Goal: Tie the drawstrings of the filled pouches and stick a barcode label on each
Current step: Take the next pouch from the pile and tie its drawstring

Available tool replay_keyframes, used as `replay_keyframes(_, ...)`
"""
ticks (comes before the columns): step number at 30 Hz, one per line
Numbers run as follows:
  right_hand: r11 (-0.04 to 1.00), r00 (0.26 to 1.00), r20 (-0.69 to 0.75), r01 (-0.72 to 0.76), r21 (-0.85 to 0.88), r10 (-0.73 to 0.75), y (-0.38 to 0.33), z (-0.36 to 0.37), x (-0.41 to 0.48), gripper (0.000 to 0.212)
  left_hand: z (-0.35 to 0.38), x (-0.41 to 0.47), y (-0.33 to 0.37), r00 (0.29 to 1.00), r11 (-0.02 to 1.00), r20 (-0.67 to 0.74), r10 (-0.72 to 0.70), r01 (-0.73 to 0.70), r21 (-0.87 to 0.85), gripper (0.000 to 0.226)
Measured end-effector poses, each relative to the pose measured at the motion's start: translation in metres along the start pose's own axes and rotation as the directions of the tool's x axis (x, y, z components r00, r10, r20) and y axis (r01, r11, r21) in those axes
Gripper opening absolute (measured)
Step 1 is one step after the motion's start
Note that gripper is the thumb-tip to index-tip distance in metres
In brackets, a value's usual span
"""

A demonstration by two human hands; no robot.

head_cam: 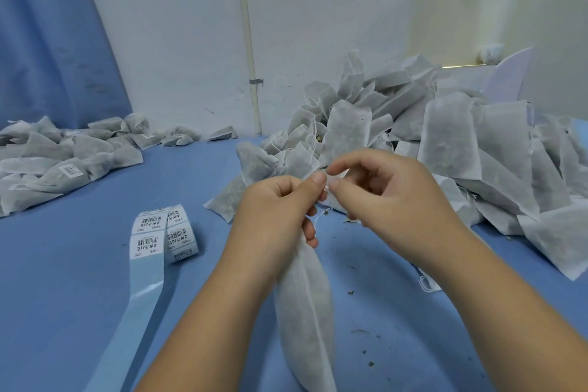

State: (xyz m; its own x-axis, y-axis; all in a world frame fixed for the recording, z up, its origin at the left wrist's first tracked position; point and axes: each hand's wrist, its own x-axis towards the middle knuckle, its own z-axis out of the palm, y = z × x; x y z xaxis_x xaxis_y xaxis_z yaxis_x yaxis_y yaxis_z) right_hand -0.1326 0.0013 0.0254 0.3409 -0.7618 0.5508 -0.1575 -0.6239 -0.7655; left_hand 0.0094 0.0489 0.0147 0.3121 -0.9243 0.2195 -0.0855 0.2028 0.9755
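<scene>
One filled pouch (305,312) stands upright on the blue table (63,280). The left hand (273,210) grips its gathered neck while the right hand (391,197) pinches the drawstring (321,216) at the top. One roll of barcode labels (178,232) lies just to the left. Beyond are two heaps, each too many to count: untied pouches (445,143) on the right, tied pouches (63,153) on the left, at least two labelled. Behind them are a white wall (175,41), one pipe (249,41) and a blue curtain (47,41).
</scene>
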Motion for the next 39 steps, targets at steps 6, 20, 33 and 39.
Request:
replay_keyframes(6,0.925,0.982,0.079,0.189,-0.329,-0.172,-0.005,0.003,-0.004,0.013,-0.001,0.0,-0.003,0.999,0.996,0.001,0.046,-0.046,0.077,0.038)
replay_keyframes(20,0.941,0.973,0.141,-0.215,0.26,0.183,-0.014,0.001,-0.003,0.011,0.0,0.001,-0.006,0.993,0.992,0.051,0.111,-0.108,-0.068,0.037)
replay_keyframes(33,0.99,0.999,-0.007,-0.042,-0.131,0.041,-0.011,0.005,-0.006,0.015,0.002,0.001,-0.006,0.985,0.981,-0.017,0.172,-0.17,0.095,0.035)
replay_keyframes(39,0.974,0.996,0.037,-0.065,-0.215,0.075,-0.007,0.007,-0.005,0.015,-0.001,0.002,-0.006,0.975,0.943,-0.026,0.219,-0.205,0.261,0.032)
